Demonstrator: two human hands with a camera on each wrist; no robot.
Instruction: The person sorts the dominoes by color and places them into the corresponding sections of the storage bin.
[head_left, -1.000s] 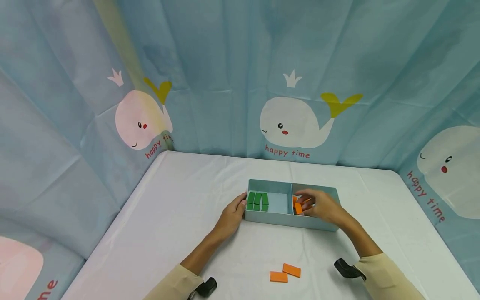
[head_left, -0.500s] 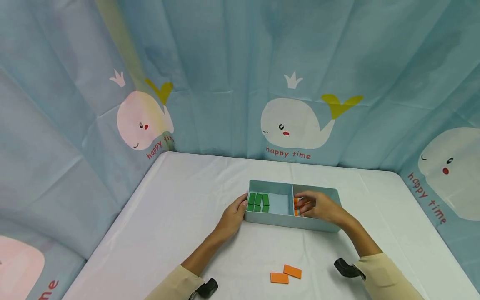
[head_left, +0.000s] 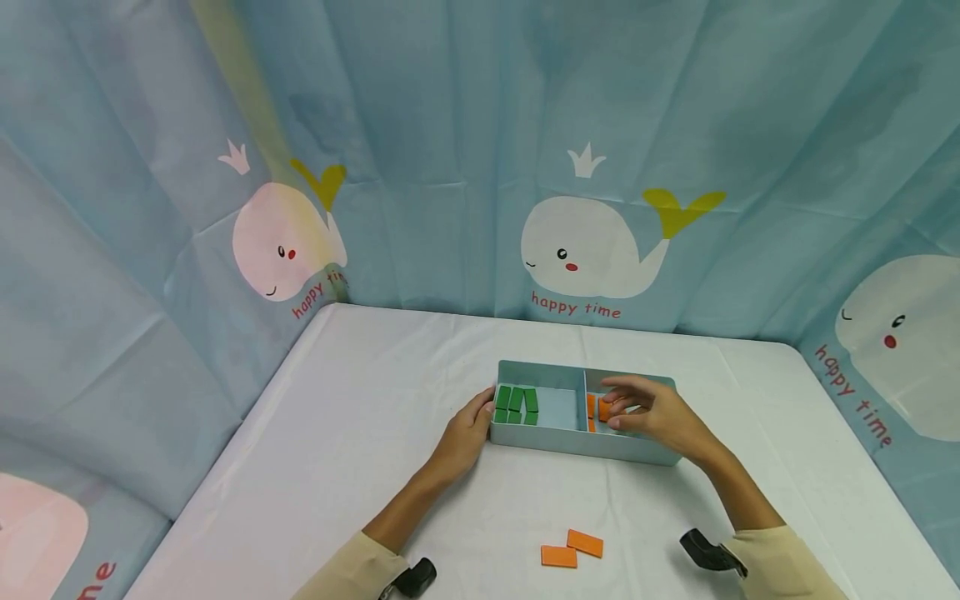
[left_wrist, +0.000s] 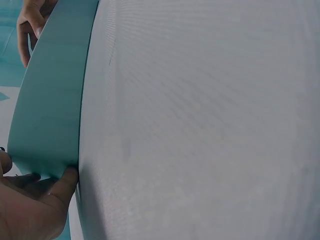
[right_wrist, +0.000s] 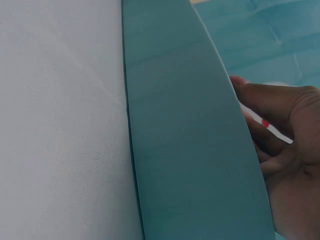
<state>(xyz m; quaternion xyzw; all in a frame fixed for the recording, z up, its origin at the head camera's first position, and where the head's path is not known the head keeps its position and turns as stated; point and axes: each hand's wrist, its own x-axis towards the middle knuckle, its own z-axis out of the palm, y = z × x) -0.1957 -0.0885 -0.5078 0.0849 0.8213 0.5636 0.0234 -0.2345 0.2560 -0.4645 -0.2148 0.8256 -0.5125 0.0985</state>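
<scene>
A shallow blue-green box (head_left: 549, 436) with a divider stands on the white-covered table. Several green tiles (head_left: 516, 400) lie in rows at the left of its left compartment. My left hand (head_left: 461, 435) grips the box's left end, and the left wrist view has its fingers (left_wrist: 64, 186) against that end wall. Inside the right compartment, several orange tiles (head_left: 591, 406) sit along the divider. My right hand (head_left: 660, 417) reaches in there, thumb and fingers curled at an orange tile (head_left: 603, 409). In the right wrist view the box's wall (right_wrist: 185, 130) partly hides the fingertips.
Two more orange tiles (head_left: 558, 557) lie on the cloth in front of the box. A white cloth (head_left: 375, 400) covers the table. Behind it hangs a blue curtain (head_left: 435, 233) printed with whales. Black devices (head_left: 707, 550) are strapped at both wrists.
My right hand has shifted a little right, away from the divider, uncovering more orange tiles. The tilted orange tile seen earlier by the divider now lies straighter. The left hand keeps its place.
</scene>
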